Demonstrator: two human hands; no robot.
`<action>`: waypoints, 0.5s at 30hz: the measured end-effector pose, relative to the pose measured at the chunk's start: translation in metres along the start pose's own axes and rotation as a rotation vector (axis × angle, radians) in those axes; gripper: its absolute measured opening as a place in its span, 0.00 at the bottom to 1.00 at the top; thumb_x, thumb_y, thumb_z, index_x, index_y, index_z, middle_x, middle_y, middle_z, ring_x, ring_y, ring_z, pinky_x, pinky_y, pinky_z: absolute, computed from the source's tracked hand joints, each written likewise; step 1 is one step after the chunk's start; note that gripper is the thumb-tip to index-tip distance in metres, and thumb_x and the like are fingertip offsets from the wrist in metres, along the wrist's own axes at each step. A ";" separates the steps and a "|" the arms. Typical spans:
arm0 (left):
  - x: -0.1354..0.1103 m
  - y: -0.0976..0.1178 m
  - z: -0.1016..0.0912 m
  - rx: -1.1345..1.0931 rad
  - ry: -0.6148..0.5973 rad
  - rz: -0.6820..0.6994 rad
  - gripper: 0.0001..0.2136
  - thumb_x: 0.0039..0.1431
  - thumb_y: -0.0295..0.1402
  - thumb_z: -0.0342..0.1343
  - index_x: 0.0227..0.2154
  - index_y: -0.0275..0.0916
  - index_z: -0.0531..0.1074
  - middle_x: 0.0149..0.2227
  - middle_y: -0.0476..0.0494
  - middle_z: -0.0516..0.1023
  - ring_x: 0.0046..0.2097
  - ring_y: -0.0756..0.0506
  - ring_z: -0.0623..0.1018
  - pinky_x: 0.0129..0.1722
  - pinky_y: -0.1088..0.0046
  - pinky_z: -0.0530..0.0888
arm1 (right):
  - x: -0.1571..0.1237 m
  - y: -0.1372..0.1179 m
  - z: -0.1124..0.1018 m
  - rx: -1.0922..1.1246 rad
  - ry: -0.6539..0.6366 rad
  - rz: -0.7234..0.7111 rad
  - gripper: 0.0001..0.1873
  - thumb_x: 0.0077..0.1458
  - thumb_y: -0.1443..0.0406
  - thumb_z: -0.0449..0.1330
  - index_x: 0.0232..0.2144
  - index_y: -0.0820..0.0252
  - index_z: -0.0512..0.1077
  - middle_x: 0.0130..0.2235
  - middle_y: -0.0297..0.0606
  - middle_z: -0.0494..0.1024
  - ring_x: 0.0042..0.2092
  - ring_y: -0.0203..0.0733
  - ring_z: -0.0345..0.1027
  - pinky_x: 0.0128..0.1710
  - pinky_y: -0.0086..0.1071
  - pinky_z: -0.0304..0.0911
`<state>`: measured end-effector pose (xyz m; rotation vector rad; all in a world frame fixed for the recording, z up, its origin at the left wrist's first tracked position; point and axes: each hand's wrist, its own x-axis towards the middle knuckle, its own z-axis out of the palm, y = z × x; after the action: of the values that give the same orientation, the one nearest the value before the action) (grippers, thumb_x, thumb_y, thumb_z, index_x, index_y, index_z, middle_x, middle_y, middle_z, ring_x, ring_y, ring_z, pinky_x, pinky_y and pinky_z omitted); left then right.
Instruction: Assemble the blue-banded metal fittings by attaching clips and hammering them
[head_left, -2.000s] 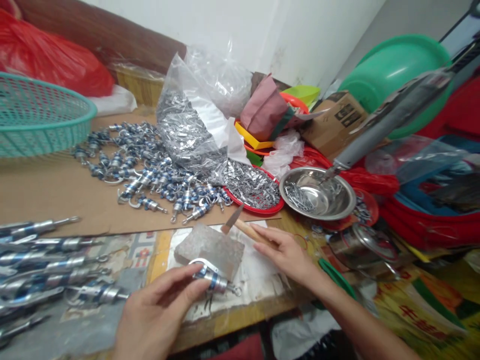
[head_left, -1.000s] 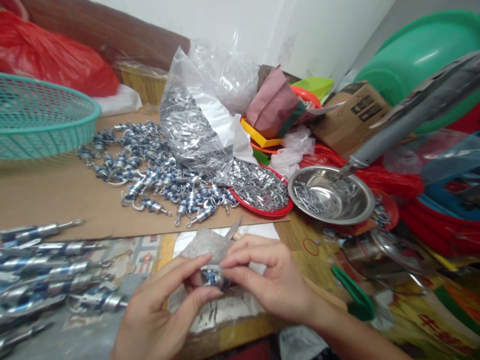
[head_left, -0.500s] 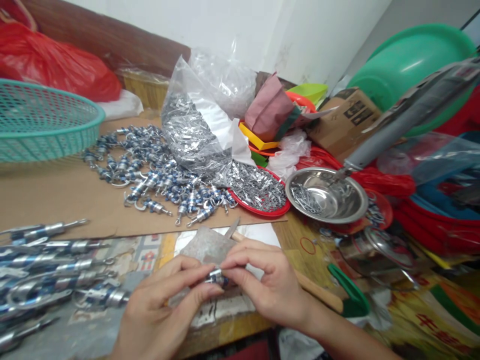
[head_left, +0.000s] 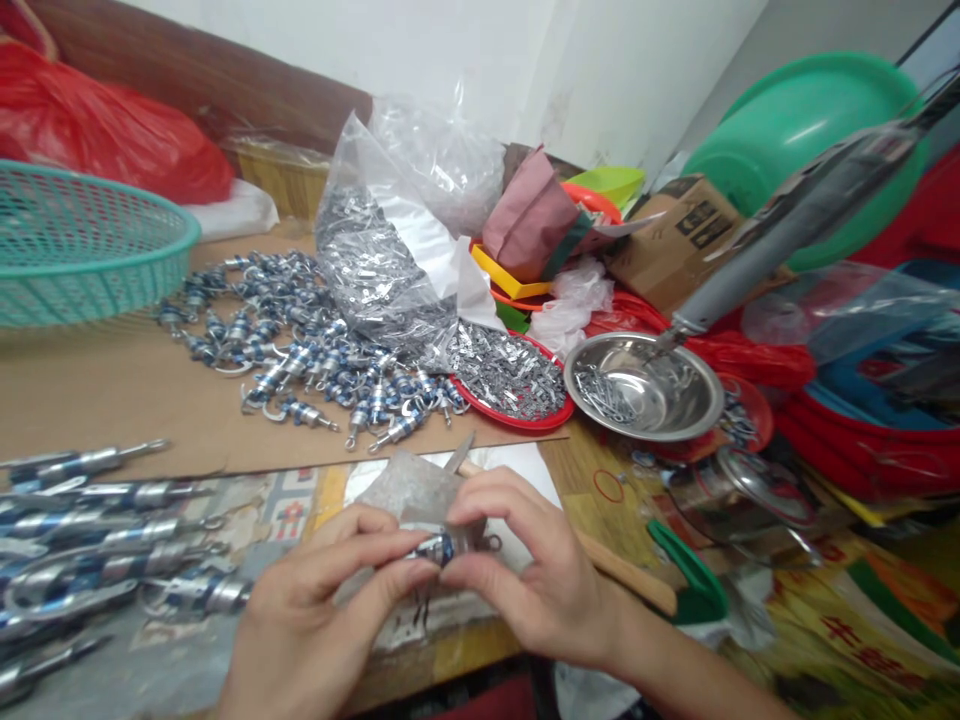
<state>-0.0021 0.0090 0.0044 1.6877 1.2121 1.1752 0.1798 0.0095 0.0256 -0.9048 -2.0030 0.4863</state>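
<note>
A small silver metal fitting with a blue band (head_left: 444, 547) and a small eye at its right end is between my two hands. My left hand (head_left: 322, 600) pinches its left end between thumb and fingers. Around its right part are the thumb and bent index finger of my right hand (head_left: 536, 575); the fingers partly hide it. Just behind is a grey metal block (head_left: 405, 487) on white paper. A tool with a pointed metal head and a wooden handle (head_left: 630, 572) runs beneath my right hand. Similar blue-banded fittings (head_left: 199, 592) lie in a row at left.
A heap of hooked fittings (head_left: 300, 360) lies on cardboard behind my hands. Beside it are a plastic bag of metal pieces (head_left: 375, 265), a red plate of clips (head_left: 566, 413) and a steel bowl (head_left: 694, 410). A turquoise basket (head_left: 97, 275) stands far left; a green holder (head_left: 694, 565) is at right.
My right index finger has lifted off the thumb, uncovering more of the fitting and its eye end. My left hand keeps its pinch. The view has shifted slightly.
</note>
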 end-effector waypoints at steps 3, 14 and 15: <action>0.001 0.002 -0.001 -0.082 -0.044 -0.130 0.03 0.45 0.33 0.63 0.22 0.50 0.80 0.25 0.53 0.79 0.28 0.50 0.78 0.27 0.83 0.71 | -0.007 0.008 0.000 -0.167 -0.020 -0.263 0.08 0.54 0.68 0.59 0.37 0.66 0.68 0.36 0.47 0.75 0.39 0.41 0.70 0.39 0.34 0.69; 0.007 0.006 -0.013 0.104 -0.123 0.007 0.02 0.46 0.37 0.61 0.23 0.50 0.79 0.31 0.51 0.79 0.36 0.47 0.78 0.36 0.81 0.72 | -0.003 0.000 -0.013 -0.343 -0.103 -0.518 0.12 0.58 0.74 0.50 0.35 0.73 0.73 0.35 0.49 0.79 0.41 0.45 0.73 0.41 0.33 0.71; 0.007 0.006 -0.013 0.092 -0.104 0.014 0.02 0.46 0.37 0.62 0.23 0.50 0.79 0.33 0.51 0.79 0.38 0.47 0.78 0.38 0.81 0.72 | -0.004 0.000 -0.012 -0.327 -0.087 -0.479 0.12 0.59 0.73 0.50 0.35 0.72 0.74 0.35 0.48 0.79 0.41 0.43 0.73 0.41 0.33 0.71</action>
<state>-0.0117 0.0145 0.0152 1.8055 1.2081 1.0404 0.1908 0.0064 0.0301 -0.5623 -2.3252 -0.0736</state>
